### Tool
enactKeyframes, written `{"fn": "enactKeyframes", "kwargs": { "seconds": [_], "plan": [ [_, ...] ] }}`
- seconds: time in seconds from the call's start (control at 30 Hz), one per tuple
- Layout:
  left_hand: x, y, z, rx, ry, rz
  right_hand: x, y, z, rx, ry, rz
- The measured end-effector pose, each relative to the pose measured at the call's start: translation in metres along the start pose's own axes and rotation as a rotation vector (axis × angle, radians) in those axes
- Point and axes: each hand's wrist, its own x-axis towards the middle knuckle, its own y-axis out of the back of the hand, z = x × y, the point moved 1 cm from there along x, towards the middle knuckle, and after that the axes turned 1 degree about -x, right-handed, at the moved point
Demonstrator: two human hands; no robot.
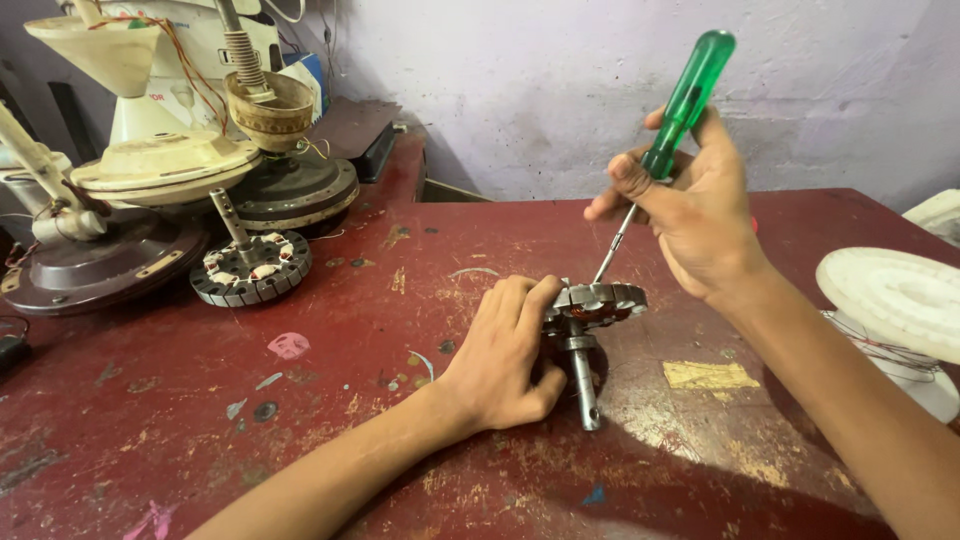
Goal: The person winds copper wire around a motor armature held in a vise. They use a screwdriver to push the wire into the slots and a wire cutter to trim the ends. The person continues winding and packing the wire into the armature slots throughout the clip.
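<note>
Green-handled screwdriver (683, 105), grey metal stator (598, 300), scuffed dark-red table (330, 400).

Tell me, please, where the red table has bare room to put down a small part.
Bare patches: the near-left tabletop, in front of the second stator, and the middle strip between that stator and the left hand. Crowded: the far-left corner with fan housings, and the right edge by the white spool.

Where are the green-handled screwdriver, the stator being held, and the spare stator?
green-handled screwdriver (688, 95): head view, on the green handle.
held stator (600, 297): head view, on its toothed rim.
spare stator (250, 270): head view, on its windings.
</note>
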Motion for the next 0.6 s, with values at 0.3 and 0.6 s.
{"fn": "enactKeyframes", "kwargs": {
  "seconds": [0.3,0.6],
  "plan": [
    [0.001,0.002,0.000,0.011,0.025,-0.042,-0.003,-0.005,-0.013,0.479,-0.226,-0.090],
    [0.002,0.005,0.004,-0.002,0.018,-0.013,-0.005,-0.002,-0.011,0.404,-0.202,-0.069]
  ]
}}
